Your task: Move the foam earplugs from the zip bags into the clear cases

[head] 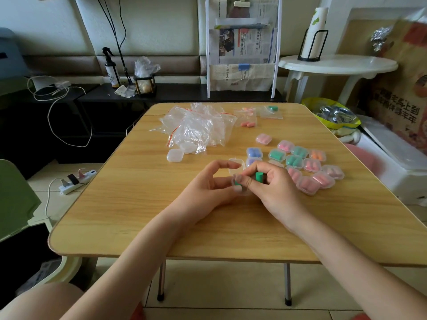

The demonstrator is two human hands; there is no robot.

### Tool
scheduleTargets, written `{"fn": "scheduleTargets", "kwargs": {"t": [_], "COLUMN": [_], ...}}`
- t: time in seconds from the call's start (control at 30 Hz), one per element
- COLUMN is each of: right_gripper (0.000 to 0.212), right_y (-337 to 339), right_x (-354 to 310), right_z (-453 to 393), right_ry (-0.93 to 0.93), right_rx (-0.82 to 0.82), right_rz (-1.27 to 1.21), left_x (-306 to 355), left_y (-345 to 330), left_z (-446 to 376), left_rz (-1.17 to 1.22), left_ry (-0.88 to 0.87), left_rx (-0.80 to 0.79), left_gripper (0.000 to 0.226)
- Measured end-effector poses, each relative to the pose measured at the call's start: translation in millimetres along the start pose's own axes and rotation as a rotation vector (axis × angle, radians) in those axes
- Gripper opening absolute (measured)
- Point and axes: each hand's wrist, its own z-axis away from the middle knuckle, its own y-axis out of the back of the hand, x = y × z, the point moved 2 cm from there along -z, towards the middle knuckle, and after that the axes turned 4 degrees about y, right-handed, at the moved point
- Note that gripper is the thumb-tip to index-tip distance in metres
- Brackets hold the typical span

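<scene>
On the wooden table (129, 215) my left hand (212, 188) holds a small open clear case (238, 167), its lid standing up behind my fingers. My right hand (272, 188) grips a green foam earplug (258, 177) that sticks up between its fingers, while its fingertips press another green earplug (237, 183) into the case. A pile of empty zip bags (196, 125) lies at the back. Two zip bags still hold earplugs: one with pink ones (247, 117), one with green ones (272, 111). An empty shut clear case (175, 155) sits left of the pile's front.
Several filled shut cases (307, 165) with pink, green, blue and orange earplugs crowd the table to the right of my hands. A power strip (76, 182) lies on the floor at the left. A white foam box (392, 172) stands off the table's right edge.
</scene>
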Motion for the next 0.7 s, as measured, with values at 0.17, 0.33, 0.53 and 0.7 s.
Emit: {"fn": "scheduleTargets", "kwargs": {"t": [0.17, 0.33, 0.53, 0.7], "right_gripper": [0.013, 0.023, 0.039, 0.039], "right_y": [-1.8, -1.0, -1.4, -1.1], "right_x": [-5.3, -3.8, -1.4, 0.6], "right_z": [2.6, 2.0, 1.8, 1.4], "right_ry": [0.028, 0.002, -0.034, -0.010], "right_rx": [-0.004, -0.029, -0.057, -0.066], "right_rz": [0.054, 0.016, -0.047, -0.066], "left_x": [0.3, 0.6, -0.1, 0.6], "left_y": [-1.2, 0.6, 2.9, 4.9], "left_z": [-1.2, -3.1, -5.9, -7.1], "left_rz": [0.115, 0.146, 0.209, 0.306], "left_ry": [-0.003, 0.007, 0.064, 0.092], "left_rx": [0.058, 0.097, 0.156, 0.149], "left_gripper": [0.036, 0.029, 0.019, 0.017]}}
